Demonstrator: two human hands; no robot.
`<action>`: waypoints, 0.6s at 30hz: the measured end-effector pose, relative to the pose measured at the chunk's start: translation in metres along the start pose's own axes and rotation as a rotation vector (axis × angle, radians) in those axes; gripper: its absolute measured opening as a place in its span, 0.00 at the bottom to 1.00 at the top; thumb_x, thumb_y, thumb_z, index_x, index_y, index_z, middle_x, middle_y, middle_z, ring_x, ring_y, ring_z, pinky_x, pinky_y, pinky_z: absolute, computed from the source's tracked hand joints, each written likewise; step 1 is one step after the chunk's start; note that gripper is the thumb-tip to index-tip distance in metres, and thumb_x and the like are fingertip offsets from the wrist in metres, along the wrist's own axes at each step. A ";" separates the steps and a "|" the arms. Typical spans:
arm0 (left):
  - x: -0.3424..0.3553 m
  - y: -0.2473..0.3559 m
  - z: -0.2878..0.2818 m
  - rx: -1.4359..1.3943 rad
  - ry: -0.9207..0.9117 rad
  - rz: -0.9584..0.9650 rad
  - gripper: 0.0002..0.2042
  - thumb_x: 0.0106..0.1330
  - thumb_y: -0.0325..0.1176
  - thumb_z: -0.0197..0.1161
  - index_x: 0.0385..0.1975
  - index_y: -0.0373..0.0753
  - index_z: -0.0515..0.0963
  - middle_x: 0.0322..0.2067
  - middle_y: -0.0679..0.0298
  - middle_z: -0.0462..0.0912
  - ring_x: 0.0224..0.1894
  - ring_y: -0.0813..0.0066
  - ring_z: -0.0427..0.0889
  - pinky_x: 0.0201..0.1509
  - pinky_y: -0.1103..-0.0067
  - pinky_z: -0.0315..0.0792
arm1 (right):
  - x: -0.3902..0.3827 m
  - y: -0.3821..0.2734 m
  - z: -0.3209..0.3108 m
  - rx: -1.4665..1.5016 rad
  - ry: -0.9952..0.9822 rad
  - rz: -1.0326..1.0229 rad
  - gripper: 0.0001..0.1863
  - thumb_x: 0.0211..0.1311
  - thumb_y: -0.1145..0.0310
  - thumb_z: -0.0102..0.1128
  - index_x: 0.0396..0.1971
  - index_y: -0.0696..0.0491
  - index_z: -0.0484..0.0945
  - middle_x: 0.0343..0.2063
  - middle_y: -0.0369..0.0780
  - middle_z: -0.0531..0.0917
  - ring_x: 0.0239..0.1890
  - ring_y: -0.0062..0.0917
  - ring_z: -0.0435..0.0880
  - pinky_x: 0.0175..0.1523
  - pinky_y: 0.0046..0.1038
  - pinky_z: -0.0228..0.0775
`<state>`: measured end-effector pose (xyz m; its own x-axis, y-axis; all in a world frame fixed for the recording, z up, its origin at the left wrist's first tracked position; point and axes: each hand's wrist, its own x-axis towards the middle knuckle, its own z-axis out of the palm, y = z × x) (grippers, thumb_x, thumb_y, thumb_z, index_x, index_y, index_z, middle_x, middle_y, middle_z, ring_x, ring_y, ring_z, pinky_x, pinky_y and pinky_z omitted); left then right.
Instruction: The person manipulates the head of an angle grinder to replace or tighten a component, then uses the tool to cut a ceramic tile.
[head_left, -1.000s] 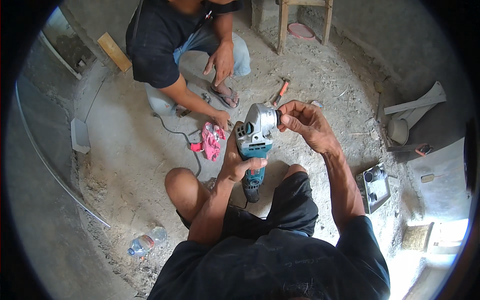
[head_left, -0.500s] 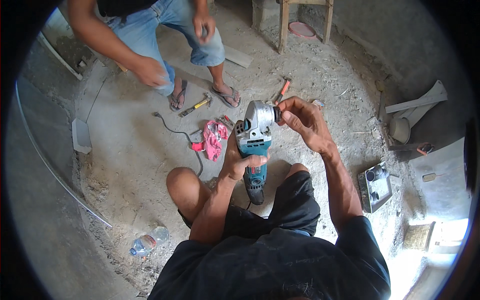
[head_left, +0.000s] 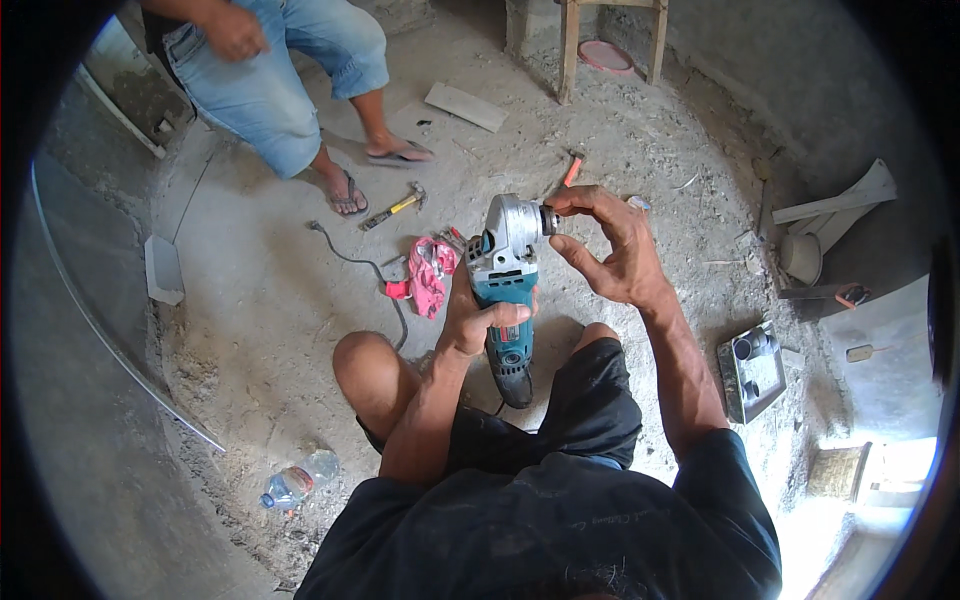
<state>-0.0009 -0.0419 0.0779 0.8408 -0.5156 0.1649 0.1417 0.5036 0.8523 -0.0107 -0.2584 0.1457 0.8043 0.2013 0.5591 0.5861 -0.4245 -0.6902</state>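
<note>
My left hand point(head_left: 480, 320) is closed around the teal body of an angle grinder point(head_left: 508, 292), held upright above my lap with its silver gear head point(head_left: 508, 235) at the top. A dark round fitting point(head_left: 549, 220) sticks out of the head's right side. My right hand point(head_left: 615, 245) is beside it, index fingertip at its top, thumb slightly apart below. Under the grinder's left side lie a pink cloth point(head_left: 430, 275), partly covering small tools, and a cord point(head_left: 360, 260). A hammer point(head_left: 392, 207) with a yellow-and-black handle lies beyond.
A co-worker in jeans point(head_left: 250, 95) stands at upper left. Around me are an orange-handled tool point(head_left: 573, 172), a board point(head_left: 465, 106), a wooden stool point(head_left: 568, 50), a metal tray point(head_left: 750, 370), a bucket point(head_left: 800, 258), plastic bottles point(head_left: 290, 485) and concrete walls point(head_left: 80, 420).
The co-worker has risen and moved leftward, away from the pink cloth, uncovering the hammer and board. My right thumb and index finger have loosened on the dark fitting; my left grip stays.
</note>
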 end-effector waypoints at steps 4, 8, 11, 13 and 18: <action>0.002 -0.003 -0.002 0.016 -0.011 0.013 0.28 0.42 0.29 0.72 0.48 0.32 0.75 0.32 0.60 0.83 0.30 0.70 0.85 0.38 0.73 0.81 | -0.002 -0.003 0.002 0.191 0.073 0.210 0.18 0.65 0.62 0.69 0.46 0.60 0.80 0.40 0.42 0.85 0.45 0.26 0.85 0.54 0.30 0.77; 0.002 -0.002 0.000 0.026 -0.003 0.009 0.28 0.42 0.29 0.72 0.48 0.32 0.75 0.32 0.60 0.83 0.30 0.70 0.85 0.38 0.73 0.81 | -0.003 -0.002 0.005 0.347 0.046 0.431 0.16 0.65 0.63 0.69 0.45 0.59 0.80 0.37 0.39 0.85 0.43 0.22 0.84 0.52 0.28 0.76; 0.001 -0.001 -0.001 0.029 0.014 -0.001 0.28 0.42 0.29 0.72 0.48 0.32 0.75 0.32 0.60 0.83 0.30 0.70 0.85 0.38 0.73 0.81 | -0.002 -0.002 0.008 0.360 0.011 0.443 0.18 0.66 0.60 0.69 0.46 0.59 0.79 0.35 0.36 0.83 0.40 0.21 0.82 0.51 0.30 0.74; 0.002 -0.003 -0.003 0.035 0.000 0.022 0.28 0.42 0.29 0.72 0.48 0.32 0.75 0.33 0.60 0.83 0.30 0.70 0.85 0.39 0.73 0.81 | -0.003 0.000 0.007 0.452 0.017 0.405 0.14 0.64 0.69 0.70 0.44 0.59 0.80 0.39 0.36 0.84 0.45 0.19 0.82 0.53 0.25 0.75; 0.002 -0.002 0.001 0.001 0.023 -0.007 0.28 0.41 0.28 0.71 0.47 0.32 0.75 0.32 0.59 0.83 0.30 0.69 0.85 0.39 0.73 0.81 | -0.002 0.001 0.010 0.448 0.033 0.253 0.18 0.61 0.73 0.71 0.50 0.60 0.78 0.44 0.38 0.83 0.51 0.22 0.81 0.61 0.29 0.72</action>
<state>-0.0003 -0.0444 0.0772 0.8516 -0.5029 0.1480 0.1468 0.4997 0.8537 -0.0105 -0.2509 0.1393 0.9269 0.1103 0.3588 0.3644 -0.0345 -0.9306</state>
